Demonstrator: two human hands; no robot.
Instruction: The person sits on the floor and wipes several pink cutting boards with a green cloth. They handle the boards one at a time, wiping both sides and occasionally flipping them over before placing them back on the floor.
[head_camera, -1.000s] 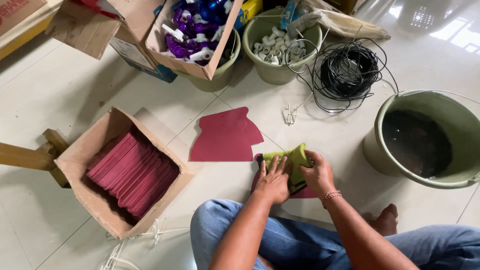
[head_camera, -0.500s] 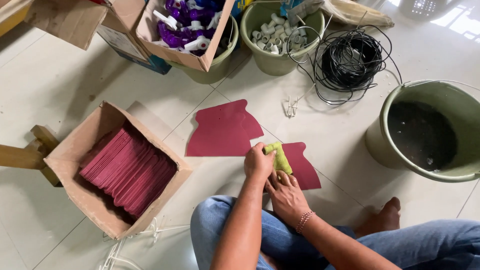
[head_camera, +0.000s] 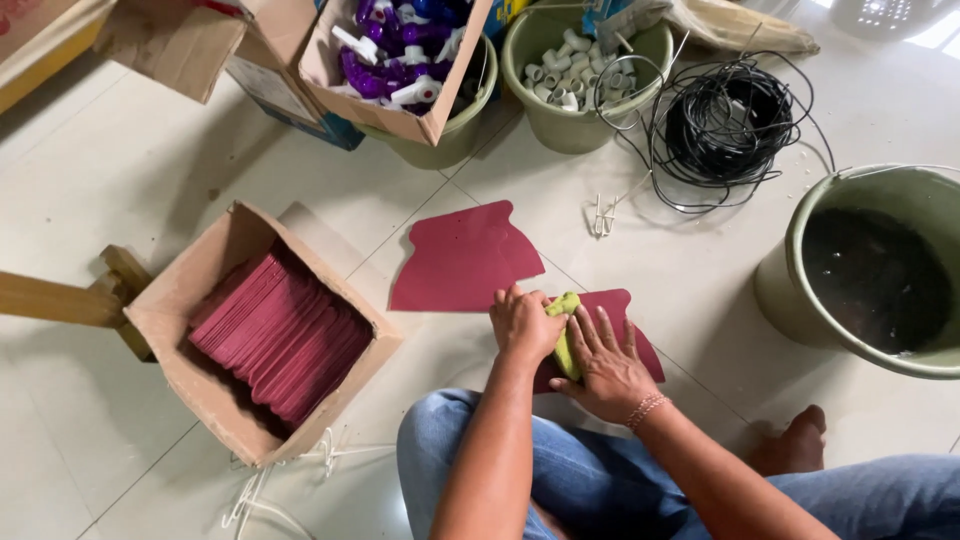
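I sit on a tiled floor with both hands on a maroon shaped card (head_camera: 632, 308) lying in front of my knees. My left hand (head_camera: 523, 325) is closed on one end of a yellow-green cloth (head_camera: 566, 340), which rests on that card. My right hand (head_camera: 606, 366) lies flat beside it, fingers spread, pressing on the cloth and the card. A second maroon card (head_camera: 465, 255) lies just beyond on the floor, apart from my hands.
A cardboard box (head_camera: 200, 385) at my left holds a stack of maroon cards (head_camera: 280, 335). A green bucket (head_camera: 795, 235) of dark liquid stands at right. Behind are a black wire coil (head_camera: 725, 120), a bucket of white pieces (head_camera: 575, 75) and a box of purple parts (head_camera: 400, 50).
The cloth was held up in both hands, then brought down onto the card. My right hand has now moved up beside the left and spread flat on it.
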